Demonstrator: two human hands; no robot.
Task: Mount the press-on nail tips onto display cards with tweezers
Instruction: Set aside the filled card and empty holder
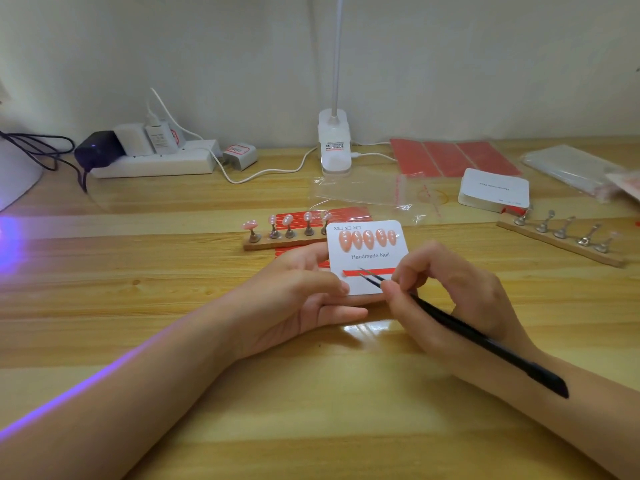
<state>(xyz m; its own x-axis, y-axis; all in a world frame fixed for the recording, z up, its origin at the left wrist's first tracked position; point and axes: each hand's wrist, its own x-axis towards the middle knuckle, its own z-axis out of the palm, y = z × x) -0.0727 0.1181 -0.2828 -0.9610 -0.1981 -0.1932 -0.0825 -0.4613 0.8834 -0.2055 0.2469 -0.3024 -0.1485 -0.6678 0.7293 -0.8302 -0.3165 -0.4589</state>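
Observation:
My left hand (298, 299) holds a white display card (370, 259) printed "Handmade Nail" by its left edge, thumb on its face. Several pink nail tips (367, 239) sit in a row across the card's top. A red adhesive strip (374, 271) runs across its lower part. My right hand (446, 296) grips black tweezers (460, 329), whose tips rest on the strip near its middle. Behind the card, a wooden strip holder (273, 241) carries several more pink nail tips (288, 220) on metal stands.
A second holder (561, 242) with bare metal stands lies at the right. A stack of blank cards (493, 192), red adhesive sheets (453, 157), clear bags (367, 192), a clip lamp (334, 143) and a power strip (156, 162) line the back of the wooden table (173, 271).

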